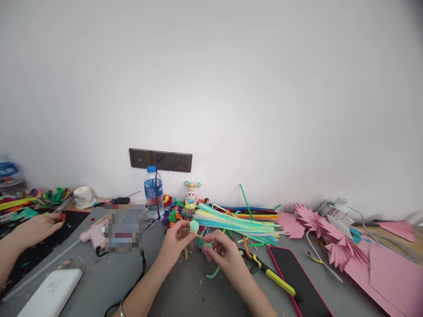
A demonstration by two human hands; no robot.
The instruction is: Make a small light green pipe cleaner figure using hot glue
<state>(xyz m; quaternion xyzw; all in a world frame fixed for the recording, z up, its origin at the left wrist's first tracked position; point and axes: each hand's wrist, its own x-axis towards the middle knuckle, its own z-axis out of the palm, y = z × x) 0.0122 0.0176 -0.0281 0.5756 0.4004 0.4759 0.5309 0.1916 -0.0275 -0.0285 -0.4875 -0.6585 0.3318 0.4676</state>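
Two bare hands meet mid-view just above the grey tabletop (185, 295). L hand (180, 240) has thumb & index fingers together, clamped on a mint-green fuzzy ball (194, 226), prob. coiled pipe cleaner, at its lower side. R hand (228, 248) is curled v. close by, thumb & index near a thin pale stem (200, 236); can't tell if those fingers are fully shut on it. A pink-and-green fuzzy bit (208, 254) shows just under R fingertips; can't tell if it's held or only behind.

Handling (my guess): ball v. light, soft pile outside, bendy wire inside, so not slippery, but squashes/deforms if squeezed hard. Best hold = gentle pinch at the base, where stem & ball seem to meet; stem is prob. stiffer but still bends.

Orientation: ball is approx. round, no clear long axis; sits uppermost at L fingertips. Stem's long axis runs mostly sideways, dipping slightly, from below ball twd R hand. Whether it's joined to ball is too small to tell.

Nearby: pastel pipe-cleaner bundle (236, 222) behind R hand, yellow-handled pliers (274, 277) + pink-cased phone (299, 279) to the R; short green offcut (213, 274) in front. Co-worker's hand (41, 229) is far L, well apart.
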